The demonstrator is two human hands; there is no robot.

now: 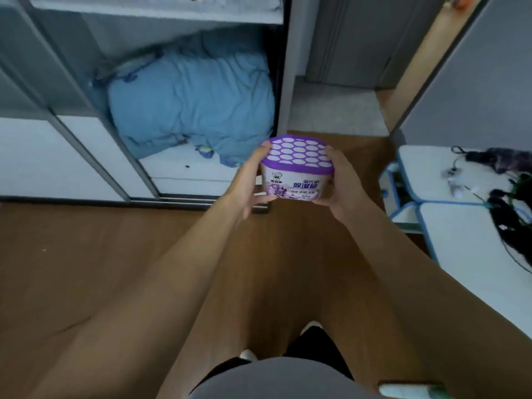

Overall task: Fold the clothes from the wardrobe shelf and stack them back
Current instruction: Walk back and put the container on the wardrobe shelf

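Note:
A white dehumidifier tub [298, 171] with a purple perforated lid is held in front of me, above the wooden floor. My left hand [249, 182] grips its left side and my right hand [339, 182] grips its right side, fingers curled under it. Behind it, the open wardrobe [172, 180] has a rumpled blue quilt [190, 102] bundled on its bottom shelf. An upper shelf [155, 12] shows a strip of pale clothes at the top edge of the view.
Sliding wardrobe doors [57, 156] stand at the left. White desks with blue edges [460, 226], carrying black cables and small items, are at the right. Wooden floor [86, 269] spreads below. A grey door [359, 38] is behind.

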